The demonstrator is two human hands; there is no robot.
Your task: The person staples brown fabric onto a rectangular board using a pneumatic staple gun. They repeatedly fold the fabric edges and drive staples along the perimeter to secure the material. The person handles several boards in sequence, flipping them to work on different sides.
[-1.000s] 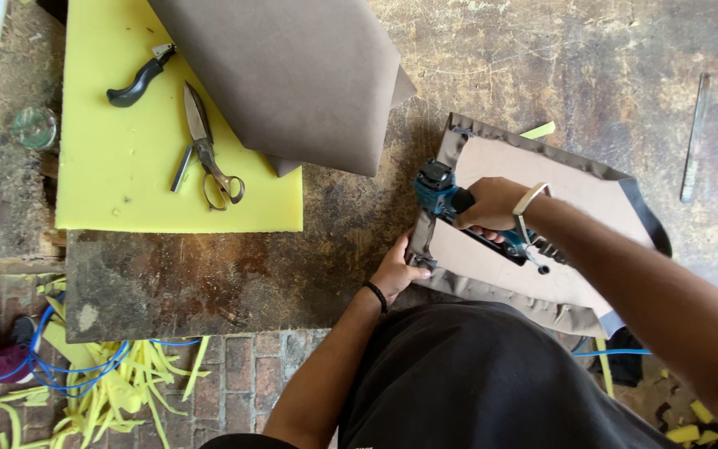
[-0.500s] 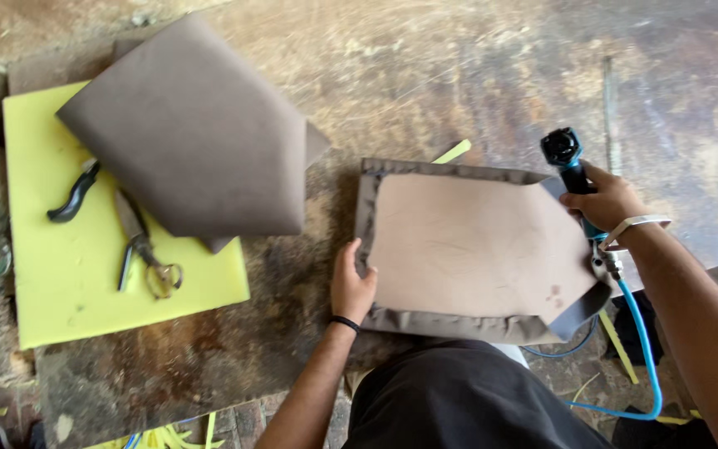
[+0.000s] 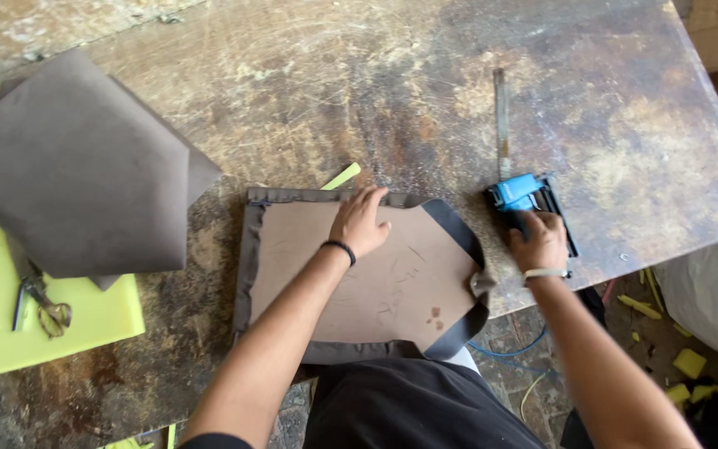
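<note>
Worn, stained workbench. Left hand spread flat on brown board panel, fabric-edged, under fingers. Right hand closed around blue staple gun, resting beside panel.

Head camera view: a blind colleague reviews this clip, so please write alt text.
A person's left hand presses flat on a brown board panel wrapped in dark grey fabric, while the right hand grips a blue pneumatic stapler lying on the worn wooden workbench. Folded grey fabric overlaps yellow foam at left.
</note>
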